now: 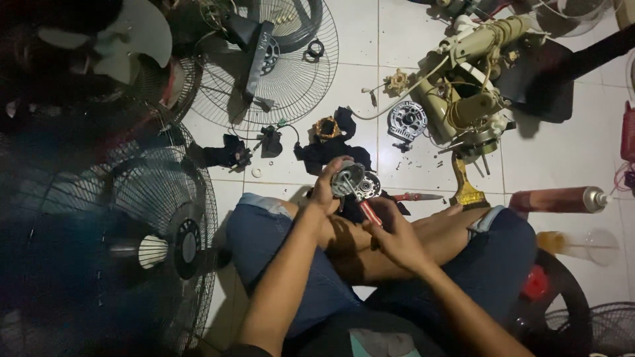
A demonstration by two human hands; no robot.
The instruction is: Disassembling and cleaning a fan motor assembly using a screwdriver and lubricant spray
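Observation:
My left hand (329, 187) grips a round grey metal fan motor (350, 180) held up above my crossed legs. My right hand (390, 233) is closed around a red-handled screwdriver (369, 213) whose tip points up into the motor's end with the bearing. Both hands are over my lap, with my knees in blue denim shorts on either side. A black cloth (334, 149) lies on the white tile floor just beyond the motor.
A wire fan guard (291, 73) lies flat on the floor ahead, another guard (165, 218) stands at my left. A cream fan body with wires (469, 86) and a grey motor cover (406, 121) lie at right. A red spray can (559, 199) and second screwdriver (417, 196) rest nearby.

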